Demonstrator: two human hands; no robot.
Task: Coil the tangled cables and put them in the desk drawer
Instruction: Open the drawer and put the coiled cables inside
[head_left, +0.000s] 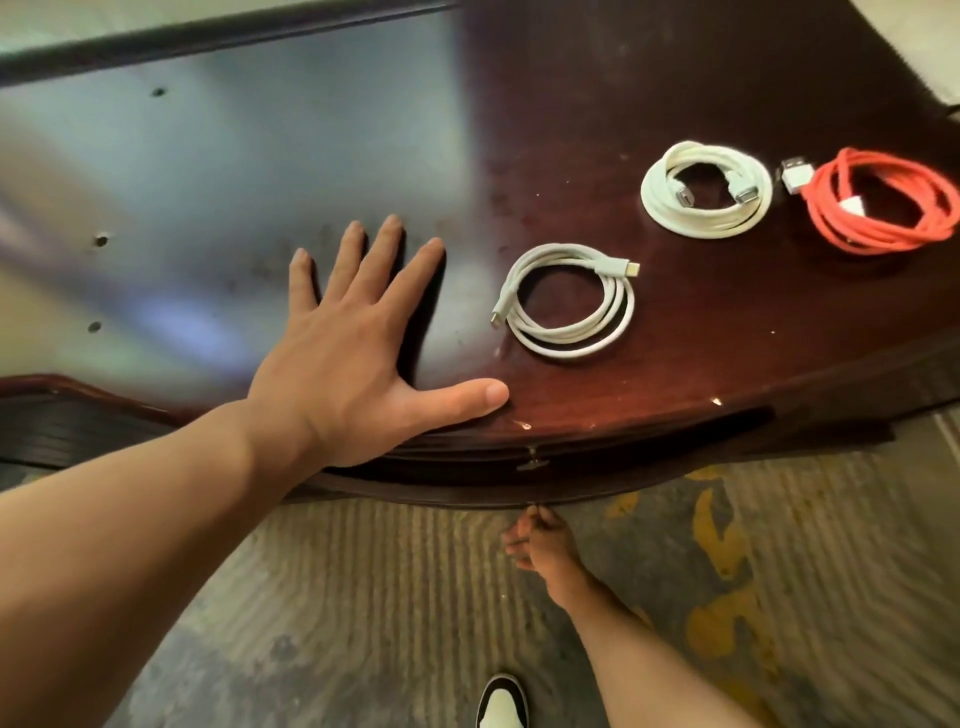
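Three coiled cables lie on the dark wooden desk (597, 104): a thin white cable (569, 304) nearest me, a thicker cream cable (706, 189) behind it, and a red-orange cable (883, 202) with a white plug at the far right. My left hand (358, 338) rests flat on the desktop, fingers spread, left of the thin white cable. My right hand (540, 540) is below the desk's front edge, its fingers pinching a small drawer pull under the lower drawer front (467, 493). A second metal pull (532, 460) shows on the drawer front above it.
The desktop's left part reflects bright light. Patterned carpet (363, 597) with yellow marks covers the floor below the desk. The toe of a black and white shoe (501, 701) shows at the bottom. A pale surface lies past the desk's far right corner.
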